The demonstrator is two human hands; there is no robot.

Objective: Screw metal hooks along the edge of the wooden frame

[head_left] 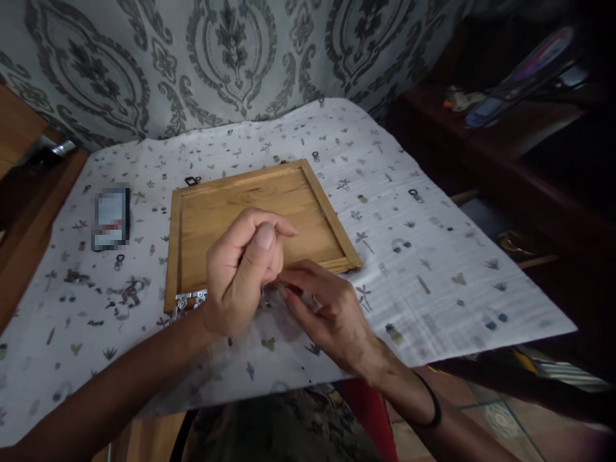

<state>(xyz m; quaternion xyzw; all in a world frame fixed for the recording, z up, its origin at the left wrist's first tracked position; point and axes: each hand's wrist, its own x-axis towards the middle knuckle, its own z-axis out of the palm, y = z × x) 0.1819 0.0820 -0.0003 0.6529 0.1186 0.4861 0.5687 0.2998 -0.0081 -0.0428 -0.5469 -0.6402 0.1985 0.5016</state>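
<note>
A framed wooden panel (pixel 250 192), like a small cabinet door, lies flat on the patterned white cloth. Metal hinge hardware (pixel 190 299) sits at its front left corner. My left hand (pixel 245 269) is curled closed above the panel's front edge, thumb up; whatever its fingers grip is hidden. Just beside it, my right hand (pixel 332 308) brings thumb and fingers together near the left hand's underside. A small dark sliver shows between the right fingertips, too little to name. Fine shiny bits appear below the hands, blurred.
A phone (pixel 111 218) rests on the cloth (pixel 457 308) at the left, with scattered small dark and metallic pieces (pixel 129 292) in front of it. Wooden furniture (pixel 29 250) borders the left side. Dark shelving (pixel 481 135) holding assorted items stands right. A patterned curtain (pixel 231 58) hangs behind.
</note>
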